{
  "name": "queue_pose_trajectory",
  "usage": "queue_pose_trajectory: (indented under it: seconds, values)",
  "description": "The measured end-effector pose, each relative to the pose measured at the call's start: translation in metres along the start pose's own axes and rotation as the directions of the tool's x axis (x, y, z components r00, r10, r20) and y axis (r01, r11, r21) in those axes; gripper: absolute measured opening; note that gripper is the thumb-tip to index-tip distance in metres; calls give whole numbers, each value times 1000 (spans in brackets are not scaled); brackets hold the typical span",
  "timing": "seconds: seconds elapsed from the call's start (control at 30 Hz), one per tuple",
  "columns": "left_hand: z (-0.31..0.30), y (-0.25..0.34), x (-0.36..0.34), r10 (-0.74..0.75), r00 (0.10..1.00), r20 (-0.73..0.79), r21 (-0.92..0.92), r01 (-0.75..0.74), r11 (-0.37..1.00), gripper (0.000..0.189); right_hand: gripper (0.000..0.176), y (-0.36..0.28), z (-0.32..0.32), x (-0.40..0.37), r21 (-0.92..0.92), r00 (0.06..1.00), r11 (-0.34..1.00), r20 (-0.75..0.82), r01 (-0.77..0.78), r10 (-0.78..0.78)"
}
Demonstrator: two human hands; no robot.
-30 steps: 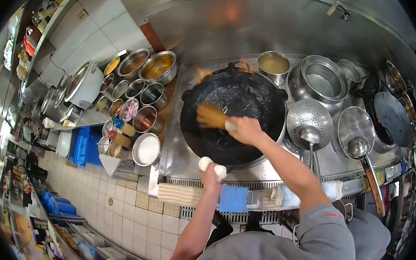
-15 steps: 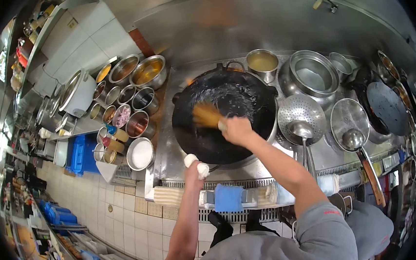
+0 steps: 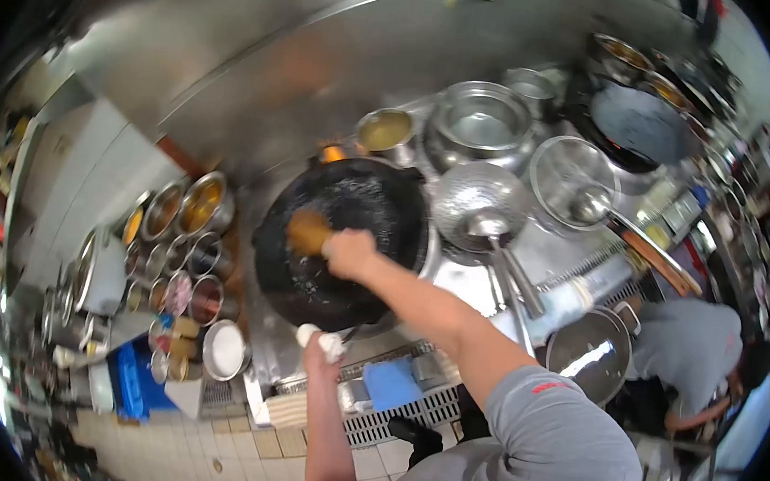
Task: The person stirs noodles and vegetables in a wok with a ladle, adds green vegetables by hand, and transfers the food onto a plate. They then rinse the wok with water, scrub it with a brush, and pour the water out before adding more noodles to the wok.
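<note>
The wok point(image 3: 371, 205) is black metal, wet and glossy inside. The brush point(image 3: 307, 231) in it looks like pale, rough bamboo bristle. The white cloth point(image 3: 321, 339) at the wok's near edge is soft and matt. The far wall point(image 3: 281, 70) is brushed steel, dully reflective. To the right, the strainer point(image 3: 474, 198) is shiny perforated metal. The near blue cloth point(image 3: 392, 383) is matt.

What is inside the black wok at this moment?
A bamboo brush, gripped by the right hand, rests against the shiny, dark wok wall. What is beneath brush and hand is covered.

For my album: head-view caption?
Right hand holds tan bamboo brush in black round wok; left hand grips white cloth.
</note>
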State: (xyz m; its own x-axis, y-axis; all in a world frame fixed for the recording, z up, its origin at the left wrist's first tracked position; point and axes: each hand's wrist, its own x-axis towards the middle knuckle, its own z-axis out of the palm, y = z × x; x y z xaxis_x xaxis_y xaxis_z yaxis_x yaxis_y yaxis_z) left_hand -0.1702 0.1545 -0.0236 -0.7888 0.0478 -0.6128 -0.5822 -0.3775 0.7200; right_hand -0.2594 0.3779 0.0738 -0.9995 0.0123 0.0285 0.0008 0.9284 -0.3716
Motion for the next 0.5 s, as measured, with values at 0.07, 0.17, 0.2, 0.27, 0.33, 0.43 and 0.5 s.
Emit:
queue_pose_trajectory:
  seconds: [0.07, 0.17, 0.2, 0.27, 0.33, 0.43, 0.5]
  values:
    - [12, 12, -15, -89, 996, -22, 9, 90, 996, 17, 29, -8, 15, -47, -11, 997, 998, 26, 67, -67]
    - [8, 21, -7, -245, 968, 54, -103, 250, 963, 25, 36, 5, -50, -104, 158, 976, 979, 192, -130, 99]
    - [10, 21, -1, -287, 957, 34, -82, 289, 954, 20, 39, 17, -72, -112, 218, 947, 947, 272, -236, 174]
    - [3, 13, 13, -214, 975, 54, -34, 216, 976, 12, 46, 43, -97, -128, 374, 929, 863, 276, -339, 246]
    - [2, 10, 19, -184, 977, 108, -21, 187, 982, 15, 48, 49, -123, -176, 563, 939, 754, 147, -339, 312]
    - [-4, 2, 26, -174, 967, 186, 18, 174, 985, 23, 50, 72, -74, -217, 886, 923, 387, 102, -254, 372]
    - [-3, 4, 25, -156, 958, 239, 96, 136, 986, 23, 51, 65, -60, -233, 759, 894, 576, 18, -304, 449]
